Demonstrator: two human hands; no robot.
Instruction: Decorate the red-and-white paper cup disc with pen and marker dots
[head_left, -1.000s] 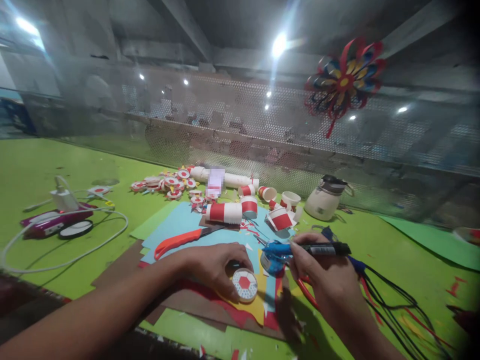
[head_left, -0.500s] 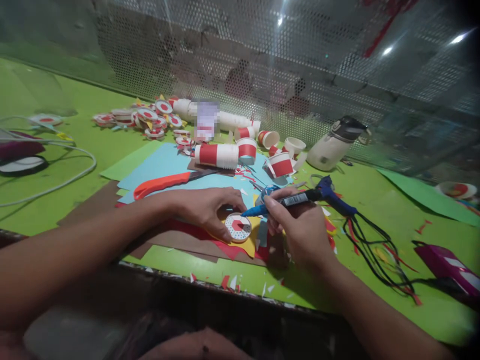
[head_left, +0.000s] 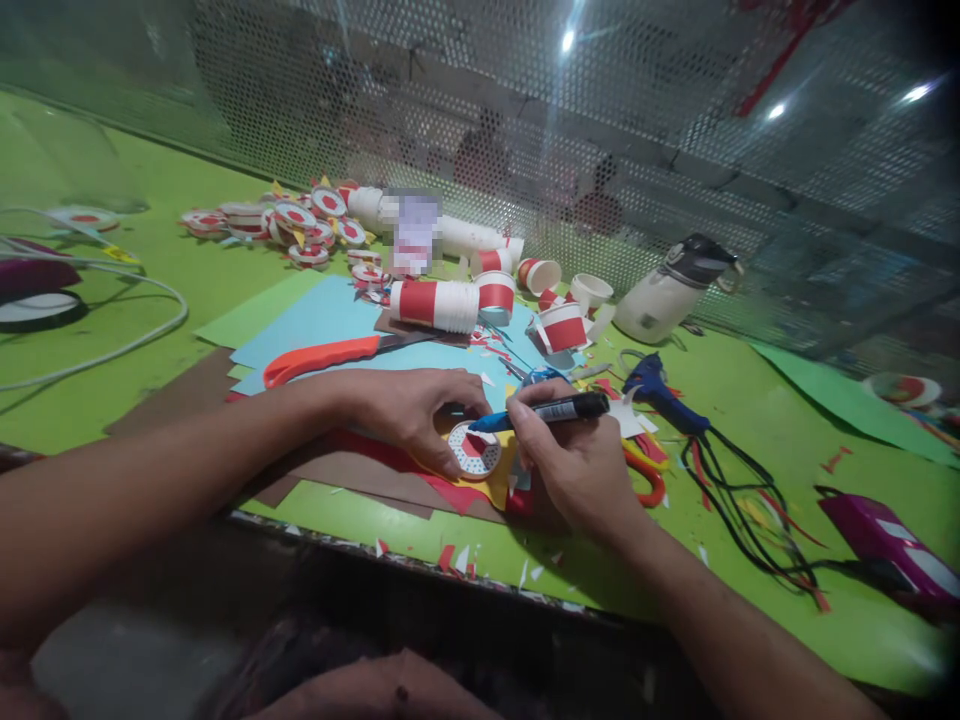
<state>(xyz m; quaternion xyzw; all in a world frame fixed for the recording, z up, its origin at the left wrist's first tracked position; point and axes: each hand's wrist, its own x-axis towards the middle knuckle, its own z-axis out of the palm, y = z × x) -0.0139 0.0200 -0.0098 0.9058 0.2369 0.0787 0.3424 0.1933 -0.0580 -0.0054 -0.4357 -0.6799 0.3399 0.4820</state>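
My left hand pins a small round white disc with a red centre flat on yellow paper. My right hand grips a black marker with a blue tip, its tip resting at the disc's upper edge. Under the disc lie red, brown and light blue paper sheets. Orange-handled scissors rest on the blue sheet just beyond my left wrist.
Red-and-white paper cups and several finished discs lie behind. A blue glue gun with black cords sits right, a white bottle beyond it. White cable and magenta devices flank the green table. Mesh wall behind.
The view dropped from the wall to the table. My right hand brought the marker down and left onto the disc, away from the glue gun. My left hand stayed on the disc.
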